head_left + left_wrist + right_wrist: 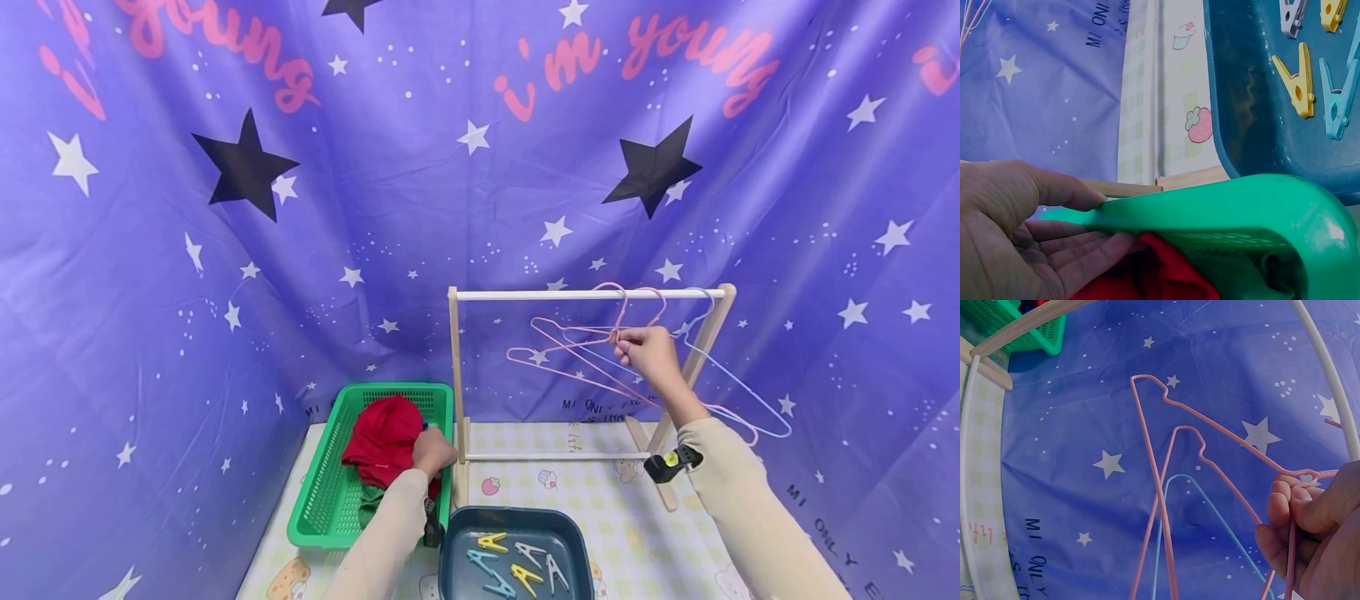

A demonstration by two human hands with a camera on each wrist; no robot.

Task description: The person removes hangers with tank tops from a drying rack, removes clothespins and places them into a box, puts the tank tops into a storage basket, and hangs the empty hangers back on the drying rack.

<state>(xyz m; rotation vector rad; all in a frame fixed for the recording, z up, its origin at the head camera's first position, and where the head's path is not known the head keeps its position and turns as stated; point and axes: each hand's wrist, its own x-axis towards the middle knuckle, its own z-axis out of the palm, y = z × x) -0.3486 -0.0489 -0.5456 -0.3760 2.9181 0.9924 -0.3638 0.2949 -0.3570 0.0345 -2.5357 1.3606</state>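
Observation:
My right hand (647, 354) pinches a pink wire hanger (570, 379) at the neck below its hook. In the right wrist view, the thumb and fingers (1280, 509) close round that twisted neck. A second pink hanger (1202, 445) and a blue hanger (738, 379) hang beside it on the rack's white top rod (525, 296). My left hand (433, 452) grips the right rim of a green basket (1210, 203), thumb over the rim and fingers inside, right at a red cloth (386, 437). Dark green cloth (370, 502) lies partly under the red one.
A dark blue tray (576, 533) with several yellow, blue and grey clothespins (527, 579) stands in front of the rack, close to the basket. The rack's wooden left post (456, 375) rises right beside the basket. A purple starry curtain (420, 208) surrounds the table.

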